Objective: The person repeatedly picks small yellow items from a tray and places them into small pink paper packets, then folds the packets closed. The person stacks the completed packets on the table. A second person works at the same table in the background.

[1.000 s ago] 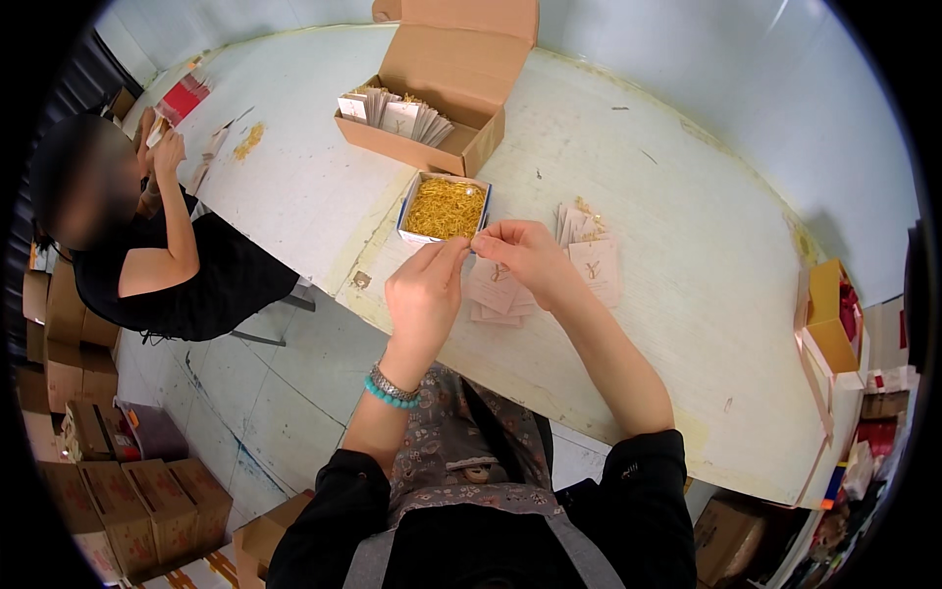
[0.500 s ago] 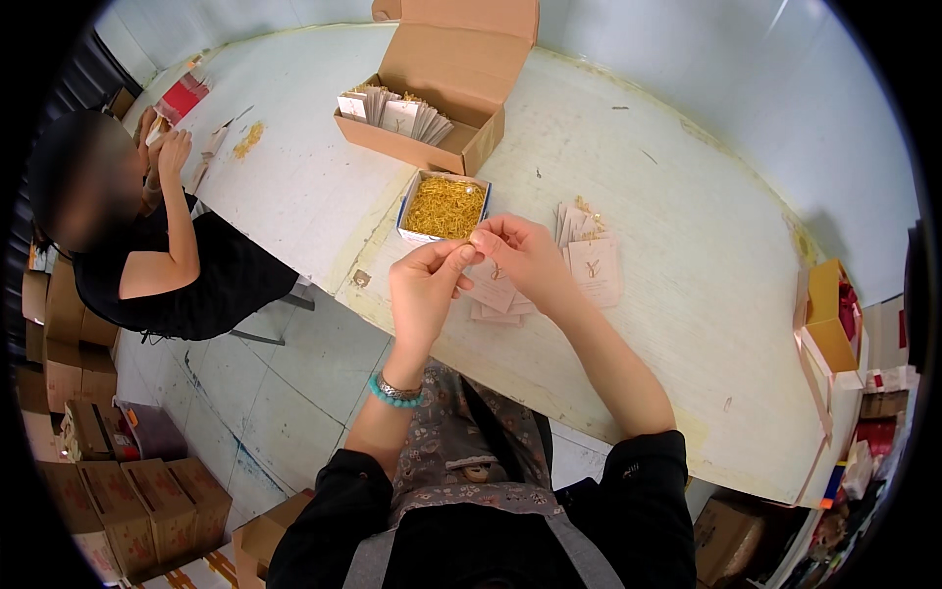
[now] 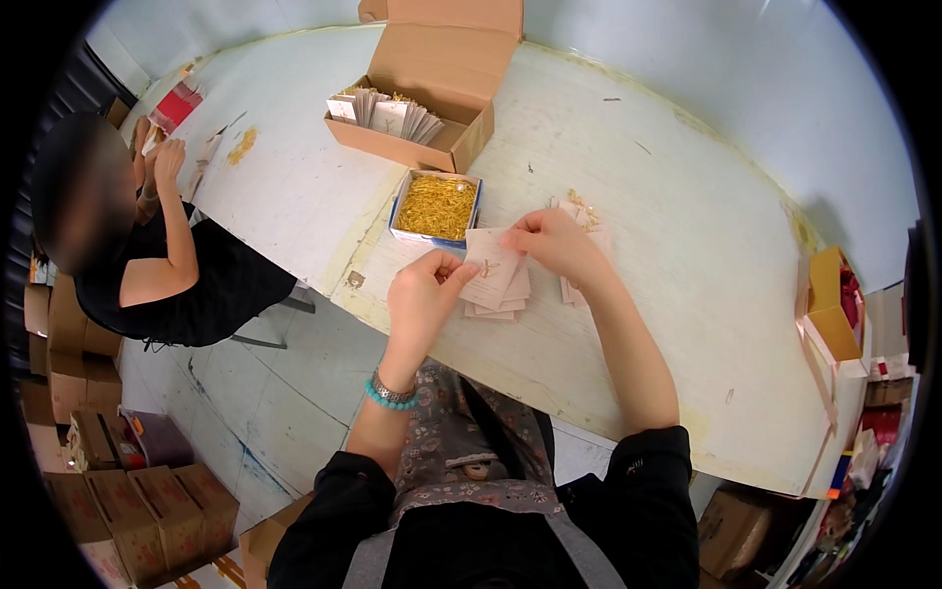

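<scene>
Between my hands is a small pale pink printed card (image 3: 494,280) with a gold-coloured string bow on its face. My right hand (image 3: 557,245) pinches its upper right corner, and my left hand (image 3: 424,299) has thumb and finger closed at its left edge. Beneath it sits a loose stack of similar cards (image 3: 505,306) on the table. Just beyond my left hand stands a small white and blue box (image 3: 400,224), full of tiny gold pieces (image 3: 438,204). More cards with gold strings (image 3: 579,208) lie by my right hand, partly hidden by that wrist.
An open brown carton (image 3: 392,151) farther back holds a row of cards (image 3: 391,116). At the left, another person (image 3: 147,255) sits working with both hands near a red item (image 3: 177,110). A yellowish box (image 3: 832,309) stands at the table's right edge. Cartons (image 3: 147,515) fill the lower left floor.
My hands have moved apart; before, their fingertips met above the cards. My right hand has gone to the card's upper corner, my left to its left edge. The view has shifted slightly.
</scene>
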The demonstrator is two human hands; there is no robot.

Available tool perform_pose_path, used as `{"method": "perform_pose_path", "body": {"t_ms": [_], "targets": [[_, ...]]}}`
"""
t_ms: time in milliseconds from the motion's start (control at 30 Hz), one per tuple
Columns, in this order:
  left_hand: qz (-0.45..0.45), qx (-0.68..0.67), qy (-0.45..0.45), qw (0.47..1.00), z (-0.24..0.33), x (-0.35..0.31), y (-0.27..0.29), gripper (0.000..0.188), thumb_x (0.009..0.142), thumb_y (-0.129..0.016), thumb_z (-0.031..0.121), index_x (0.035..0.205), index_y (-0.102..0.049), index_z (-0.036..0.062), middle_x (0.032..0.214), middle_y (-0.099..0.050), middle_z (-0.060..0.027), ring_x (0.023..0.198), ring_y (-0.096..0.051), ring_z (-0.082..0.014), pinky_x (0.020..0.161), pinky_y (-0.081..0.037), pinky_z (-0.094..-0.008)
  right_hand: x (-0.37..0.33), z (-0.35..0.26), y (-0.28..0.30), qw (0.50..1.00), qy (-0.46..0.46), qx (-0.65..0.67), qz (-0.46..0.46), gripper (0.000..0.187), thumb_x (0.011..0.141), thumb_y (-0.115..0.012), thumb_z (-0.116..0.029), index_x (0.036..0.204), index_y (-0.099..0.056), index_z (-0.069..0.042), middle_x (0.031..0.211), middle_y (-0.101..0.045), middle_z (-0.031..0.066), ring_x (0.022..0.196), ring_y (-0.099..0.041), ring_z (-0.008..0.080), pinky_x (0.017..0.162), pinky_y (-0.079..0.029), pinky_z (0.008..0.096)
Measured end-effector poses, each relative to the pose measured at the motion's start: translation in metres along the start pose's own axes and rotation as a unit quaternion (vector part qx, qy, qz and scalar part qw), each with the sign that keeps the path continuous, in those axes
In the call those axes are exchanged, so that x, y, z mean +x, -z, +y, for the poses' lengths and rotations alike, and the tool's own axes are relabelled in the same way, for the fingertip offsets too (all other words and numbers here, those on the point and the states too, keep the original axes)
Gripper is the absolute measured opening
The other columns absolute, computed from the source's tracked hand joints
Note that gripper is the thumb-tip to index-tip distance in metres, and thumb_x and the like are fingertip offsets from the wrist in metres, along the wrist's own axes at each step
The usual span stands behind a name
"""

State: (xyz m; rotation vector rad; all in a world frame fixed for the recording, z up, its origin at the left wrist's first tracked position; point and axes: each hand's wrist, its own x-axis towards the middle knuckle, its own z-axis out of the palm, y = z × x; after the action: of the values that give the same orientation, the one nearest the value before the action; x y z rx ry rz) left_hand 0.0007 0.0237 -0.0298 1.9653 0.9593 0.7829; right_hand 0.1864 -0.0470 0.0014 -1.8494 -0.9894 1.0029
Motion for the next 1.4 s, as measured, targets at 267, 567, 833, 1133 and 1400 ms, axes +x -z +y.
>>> {"method": "perform_pose_path", "body": {"t_ms": [267, 567, 833, 1133, 1400], "targets": [[0.024, 0.046, -0.038, 0.998, 0.014, -0.007, 0.004, 0.019, 0.077, -0.073, 0.024, 0.079, -0.069, 0.0060, 0.064, -0.063, -0.0086, 0.055, -0.060, -0.0205, 0.052, -0.047, -0.0293, -0.004, -0.002, 0.001, 0.999, 0.023, -0.005, 0.028, 0.026, 0.079, -0.068, -0.024, 0.084, -0.067, 0.001, 0.074, -0.063, 0.0028, 0.068, -0.054, 0.0097, 0.060, -0.042, 0.0258], [0.117, 0.084, -0.143, 0.979, 0.019, -0.008, -0.002, 0.015, 0.079, -0.072, 0.019, 0.083, -0.070, 0.0045, 0.068, -0.066, -0.0082, 0.055, -0.061, -0.0221, 0.051, -0.048, -0.0292, -0.003, -0.003, -0.008, 0.995, 0.037, -0.053, 0.076, 0.028, 0.079, -0.068, -0.024, 0.082, -0.067, 0.004, 0.070, -0.064, 0.0052, 0.066, -0.056, 0.0106, 0.059, -0.045, 0.0272], [0.062, 0.026, -0.081, 0.994, 0.018, -0.014, 0.002, 0.013, 0.080, -0.071, 0.015, 0.086, -0.070, 0.0040, 0.065, -0.064, -0.0057, 0.049, -0.053, -0.0093, 0.048, -0.043, -0.0242, -0.002, -0.002, -0.008, 0.994, 0.051, -0.022, 0.092, 0.028, 0.079, -0.066, -0.024, 0.082, -0.067, 0.004, 0.071, -0.064, 0.0073, 0.066, -0.057, 0.0128, 0.060, -0.046, 0.0284], [-0.163, -0.168, 0.042, 0.971, 0.023, -0.025, -0.006, 0.015, 0.085, -0.066, 0.011, 0.091, -0.063, -0.0019, 0.071, -0.067, -0.0047, 0.058, -0.054, -0.0043, 0.052, -0.042, -0.0187, -0.026, 0.004, -0.003, 0.973, 0.168, -0.009, 0.158, 0.016, 0.087, -0.058, -0.016, 0.091, -0.059, 0.000, 0.077, -0.060, 0.0016, 0.071, -0.053, 0.0092, 0.064, -0.043, 0.0253], [-0.173, -0.166, -0.016, 0.971, 0.011, -0.032, -0.010, 0.011, 0.088, -0.062, 0.008, 0.091, -0.062, -0.0032, 0.076, -0.068, -0.0043, 0.063, -0.056, -0.0041, 0.056, -0.043, -0.0182, -0.044, 0.045, 0.048, 0.914, 0.129, -0.239, 0.302, 0.011, 0.082, -0.063, -0.015, 0.088, -0.063, -0.006, 0.090, -0.065, 0.0078, 0.088, -0.058, 0.0218, 0.075, -0.045, 0.0351]]}}
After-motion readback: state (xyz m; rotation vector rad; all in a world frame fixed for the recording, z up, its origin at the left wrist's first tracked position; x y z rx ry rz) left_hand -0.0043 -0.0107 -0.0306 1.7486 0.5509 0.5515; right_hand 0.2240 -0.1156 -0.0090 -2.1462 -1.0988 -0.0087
